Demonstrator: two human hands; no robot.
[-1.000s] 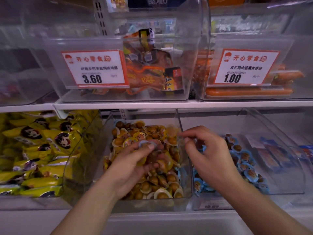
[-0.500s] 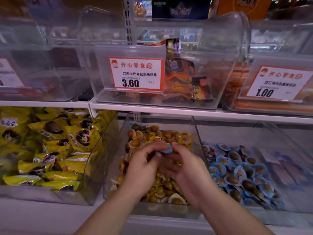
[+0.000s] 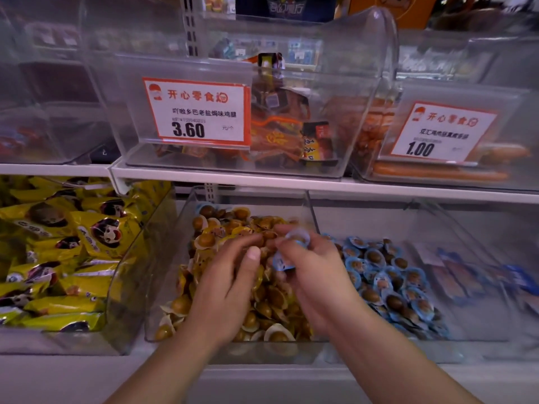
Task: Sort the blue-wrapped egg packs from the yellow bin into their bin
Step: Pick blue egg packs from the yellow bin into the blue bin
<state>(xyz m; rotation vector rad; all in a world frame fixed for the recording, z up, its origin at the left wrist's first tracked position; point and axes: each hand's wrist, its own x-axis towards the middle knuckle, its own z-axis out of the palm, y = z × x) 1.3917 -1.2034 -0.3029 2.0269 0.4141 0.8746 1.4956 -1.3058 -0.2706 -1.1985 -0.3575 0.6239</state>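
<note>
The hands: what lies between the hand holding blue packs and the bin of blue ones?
In the head view, only the clear wall shared by the two bins separates the right hand, gripping blue-wrapped egg packs, from the blue bin.

Left hand [image 3: 224, 287] covering part of the yellow egg packs [image 3: 271, 304]. Flat blue packets [image 3: 466, 278] right of the blue-wrapped egg packs [image 3: 388, 281] blurred, unreadable. Forearms cut off at the bottom edge.
</note>
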